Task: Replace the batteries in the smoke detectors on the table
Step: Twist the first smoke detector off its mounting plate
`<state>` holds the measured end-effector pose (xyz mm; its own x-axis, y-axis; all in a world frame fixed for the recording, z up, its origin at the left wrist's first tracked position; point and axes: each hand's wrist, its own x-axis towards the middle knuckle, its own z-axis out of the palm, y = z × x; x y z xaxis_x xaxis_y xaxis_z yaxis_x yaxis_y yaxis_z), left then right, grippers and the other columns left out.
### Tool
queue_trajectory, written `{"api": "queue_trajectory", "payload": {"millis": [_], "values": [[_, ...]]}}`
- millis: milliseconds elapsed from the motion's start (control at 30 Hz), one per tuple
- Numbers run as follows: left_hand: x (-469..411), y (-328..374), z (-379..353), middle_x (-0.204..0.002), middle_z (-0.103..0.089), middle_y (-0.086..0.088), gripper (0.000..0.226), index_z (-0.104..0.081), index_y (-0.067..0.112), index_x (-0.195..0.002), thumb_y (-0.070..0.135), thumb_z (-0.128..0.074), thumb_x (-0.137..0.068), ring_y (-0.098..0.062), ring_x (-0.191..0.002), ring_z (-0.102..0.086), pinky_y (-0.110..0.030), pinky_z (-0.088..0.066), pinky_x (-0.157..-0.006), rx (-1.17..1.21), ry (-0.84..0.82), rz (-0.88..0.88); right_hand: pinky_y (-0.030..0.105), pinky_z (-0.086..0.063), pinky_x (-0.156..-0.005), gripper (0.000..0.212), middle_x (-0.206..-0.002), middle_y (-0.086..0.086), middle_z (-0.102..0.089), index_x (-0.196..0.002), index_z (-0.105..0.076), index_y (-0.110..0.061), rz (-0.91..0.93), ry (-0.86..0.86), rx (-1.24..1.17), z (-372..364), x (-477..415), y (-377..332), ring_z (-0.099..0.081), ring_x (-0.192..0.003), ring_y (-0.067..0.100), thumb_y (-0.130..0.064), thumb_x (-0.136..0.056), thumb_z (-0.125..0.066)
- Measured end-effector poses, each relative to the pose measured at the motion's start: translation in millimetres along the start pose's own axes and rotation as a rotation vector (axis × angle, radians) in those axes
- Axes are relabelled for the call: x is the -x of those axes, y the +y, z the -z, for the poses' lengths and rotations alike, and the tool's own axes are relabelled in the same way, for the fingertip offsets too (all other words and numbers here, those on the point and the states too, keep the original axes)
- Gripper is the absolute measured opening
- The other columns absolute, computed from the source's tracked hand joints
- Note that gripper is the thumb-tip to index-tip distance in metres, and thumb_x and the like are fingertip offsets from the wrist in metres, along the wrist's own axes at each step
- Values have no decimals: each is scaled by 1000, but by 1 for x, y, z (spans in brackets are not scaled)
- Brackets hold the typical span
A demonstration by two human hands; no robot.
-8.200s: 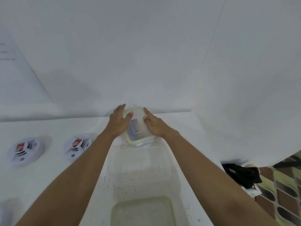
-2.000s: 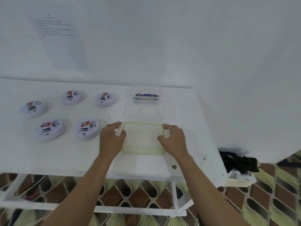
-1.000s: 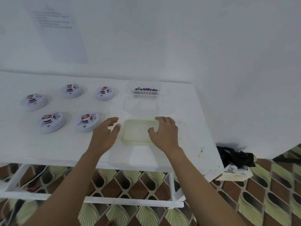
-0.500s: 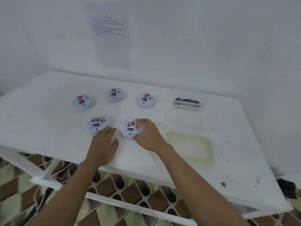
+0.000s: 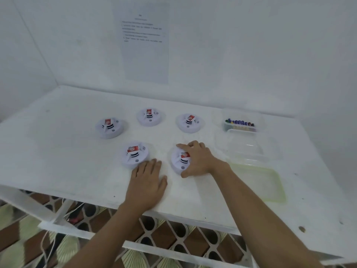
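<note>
Several white round smoke detectors with red labels lie on the white table (image 5: 58, 151). My right hand (image 5: 199, 159) is wrapped around the front right detector (image 5: 178, 161), fingers over its far side and thumb at its near edge. My left hand (image 5: 146, 182) lies flat and open on the table just in front of the front left detector (image 5: 135, 154). Three more detectors sit behind: left (image 5: 109, 127), middle (image 5: 149, 117), right (image 5: 190, 122). A clear container (image 5: 240, 126) at the back right holds batteries.
A clear tub (image 5: 247, 149) stands right of my right hand, and its green-rimmed lid (image 5: 258, 182) lies flat in front of it. A printed sheet (image 5: 144, 41) hangs on the wall behind. The table's front edge is close below my left wrist.
Both hands left the green-rimmed lid and moved left. My right hand has closed on the front right detector; my left hand has settled flat on the table beside it.
</note>
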<state>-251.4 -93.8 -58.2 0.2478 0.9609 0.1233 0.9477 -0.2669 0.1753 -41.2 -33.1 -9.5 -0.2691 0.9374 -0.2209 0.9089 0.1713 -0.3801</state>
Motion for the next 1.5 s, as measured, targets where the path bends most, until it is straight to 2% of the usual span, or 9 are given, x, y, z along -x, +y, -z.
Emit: {"api": "queue_trajectory", "payload": {"millis": [167,300,400,500,600,800,967,1300,1500], "values": [[-3,-2,-2,-139,-55,-9,64,-55,14,-135,51,-28,-90,-30,-126,-52,-48,-42,-101,33,-3,12,35,-43,-98,99,-129,1,-40,-140,-36,-33,-42,156,-173,-4,10,11,-45,-118,24,-43,-54,-83],[-10,-1,3,-146,-45,0,58,-48,22,-140,50,-35,-91,-23,-135,-38,-41,-30,-109,108,-8,34,18,-49,-78,87,-123,-3,-45,-129,-34,-30,-36,318,-633,-2,23,14,-58,-100,9,-22,-64,-92],[-17,7,11,-135,-53,0,40,-57,20,-132,35,-54,-94,-22,-127,-41,-36,-33,-105,268,110,24,14,-45,-80,90,-125,-14,-52,-131,-36,-29,-15,358,-857,-1,35,8,-54,-113,-2,-34,-62,-94],[-23,22,27,-120,-60,4,28,-61,21,-124,31,-48,-100,-14,-111,-51,-22,-39,-90,662,124,130,33,-53,-93,86,-126,-11,-61,-129,-44,-28,35,373,-1070,-5,41,5,-58,-121,11,-44,-56,-86],[-32,37,44,-100,-71,3,34,-64,21,-113,41,-38,-103,-14,-88,-64,-25,-45,-73,1179,-87,365,59,-43,-108,84,-132,-5,-62,-134,-42,-27,90,368,-1105,-7,45,7,-57,-127,22,-42,-63,-85],[-40,47,60,-89,-66,-13,38,-65,0,-117,31,-49,-101,-18,-69,-61,-28,-44,-64,1712,-362,350,51,-42,-112,85,-145,-6,-52,-145,-35,-49,169,268,-1130,-1,52,10,-50,-136,22,-31,-76,-80],[-44,47,55,-94,-64,-15,36,-64,-7,-117,23,-54,-99,-18,-73,-58,-28,-49,-71,1755,-378,351,36,-53,-96,83,-140,1,-55,-146,-37,-31,189,204,-1190,5,58,14,-56,-130,22,-17,-76,-78],[-52,39,52,-118,-67,-21,32,-69,6,-117,26,-50,-101,-27,-94,-58,-35,-47,-84,1622,-345,232,32,-58,-87,91,-129,-11,-64,-142,-41,-21,188,85,-1011,27,53,18,-60,-122,13,10,-68,-85],[-55,38,55,-111,-65,-7,30,-63,29,-121,30,-64,-92,-23,-84,-68,-30,-57,-73,1369,-110,150,35,-59,-84,88,-136,3,-57,-142,-41,-20,203,96,-1086,26,54,15,-59,-123,20,11,-70,-83]]}}
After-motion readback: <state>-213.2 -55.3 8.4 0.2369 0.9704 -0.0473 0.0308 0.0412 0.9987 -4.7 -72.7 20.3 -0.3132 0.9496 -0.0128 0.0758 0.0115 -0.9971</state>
